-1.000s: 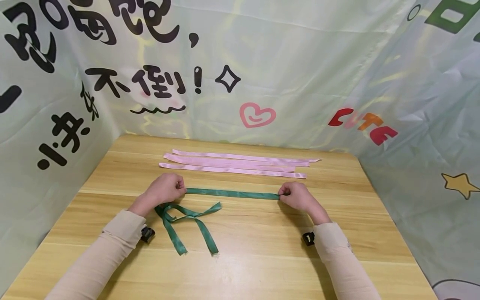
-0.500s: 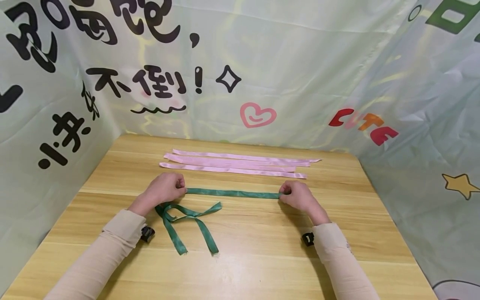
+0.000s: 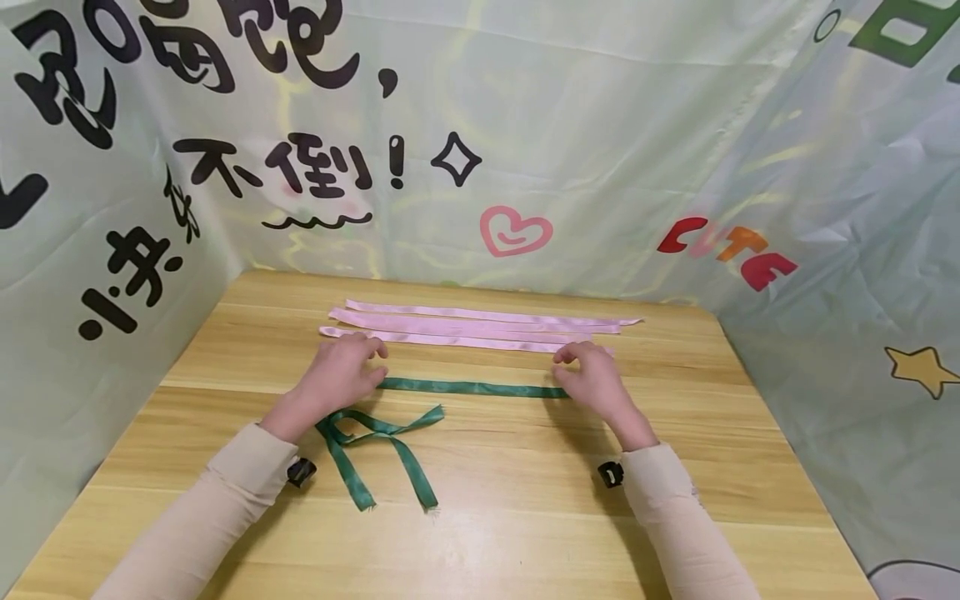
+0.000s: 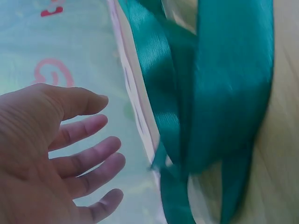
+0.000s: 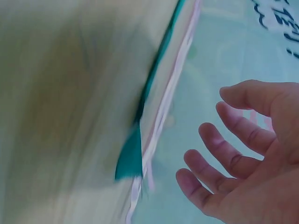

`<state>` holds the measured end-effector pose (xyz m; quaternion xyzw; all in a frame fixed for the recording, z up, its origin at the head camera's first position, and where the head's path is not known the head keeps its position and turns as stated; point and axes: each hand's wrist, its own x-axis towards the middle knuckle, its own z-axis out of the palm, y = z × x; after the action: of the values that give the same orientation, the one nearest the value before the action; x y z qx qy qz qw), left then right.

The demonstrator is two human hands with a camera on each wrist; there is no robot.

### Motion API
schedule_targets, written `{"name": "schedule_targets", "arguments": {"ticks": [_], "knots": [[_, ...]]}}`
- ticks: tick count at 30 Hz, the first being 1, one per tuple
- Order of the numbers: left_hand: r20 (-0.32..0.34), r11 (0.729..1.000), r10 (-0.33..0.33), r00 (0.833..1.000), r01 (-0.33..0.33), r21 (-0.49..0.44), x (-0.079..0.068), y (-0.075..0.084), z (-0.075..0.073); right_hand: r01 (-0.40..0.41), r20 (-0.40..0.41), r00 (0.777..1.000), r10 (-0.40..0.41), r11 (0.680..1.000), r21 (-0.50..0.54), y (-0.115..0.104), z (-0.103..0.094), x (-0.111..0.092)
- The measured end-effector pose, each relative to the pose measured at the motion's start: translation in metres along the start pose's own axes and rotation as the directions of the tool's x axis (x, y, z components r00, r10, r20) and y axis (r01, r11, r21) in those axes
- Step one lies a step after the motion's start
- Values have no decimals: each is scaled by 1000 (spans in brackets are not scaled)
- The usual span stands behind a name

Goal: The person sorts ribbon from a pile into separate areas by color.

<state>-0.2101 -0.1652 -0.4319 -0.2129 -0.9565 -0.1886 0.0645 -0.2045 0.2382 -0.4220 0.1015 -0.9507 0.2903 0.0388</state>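
A straight green ribbon (image 3: 472, 387) lies crosswise on the table, with a hand over each end. My left hand (image 3: 341, 375) is raised a little above its left end, fingers spread and relaxed, holding nothing. Over the other end, my right hand (image 3: 592, 379) has its fingers loosely bent and apart, and nothing is between them. The right wrist view shows the ribbon's frayed tip (image 5: 129, 156) apart from the fingertips (image 5: 189, 161). More green ribbon (image 3: 408, 467) lies loosely looped below my left hand, and it looms large in the left wrist view.
Several pink ribbons (image 3: 465, 317) lie side by side behind the green one, near the back of the wooden table (image 3: 510, 517). A pale printed cloth (image 3: 600, 142) rises along the back and both sides of the table.
Both hands have let go of the straight green ribbon's ends and lifted slightly away from it, fingers spreading. The ribbon stays stretched out on the table.
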Motion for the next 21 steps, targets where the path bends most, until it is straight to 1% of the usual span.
{"name": "schedule_targets", "arguments": {"ticks": [4, 8, 11, 13, 15, 17, 19, 21], "knots": [[-43, 996, 76, 996, -74, 51, -2, 14, 2, 68, 5, 998, -68, 998, 4, -10, 15, -1], [-75, 986, 155, 985, -149, 74, -5, 27, 4, 127, 32, 991, -127, 992, 2, -22, 27, -2], [-78, 979, 197, 977, -191, 73, -8, 35, 5, 176, 65, 982, -175, 984, 2, -33, 35, -2], [-65, 975, 217, 974, -213, 71, -10, 39, 7, 211, 88, 974, -210, 977, 5, -40, 40, -2], [-42, 972, 230, 972, -227, 66, -12, 42, 9, 241, 109, 964, -240, 971, 11, -48, 44, -1], [4, 971, 235, 972, -235, 52, -14, 44, 10, 257, 127, 958, -258, 966, 22, -55, 48, -1], [68, 972, 235, 970, -236, 15, -16, 45, 13, 258, 144, 954, -262, 965, 40, -61, 52, -2], [152, 975, 221, 964, -218, -35, -19, 45, 15, 258, 159, 952, -263, 965, 53, -67, 56, -3]]}}
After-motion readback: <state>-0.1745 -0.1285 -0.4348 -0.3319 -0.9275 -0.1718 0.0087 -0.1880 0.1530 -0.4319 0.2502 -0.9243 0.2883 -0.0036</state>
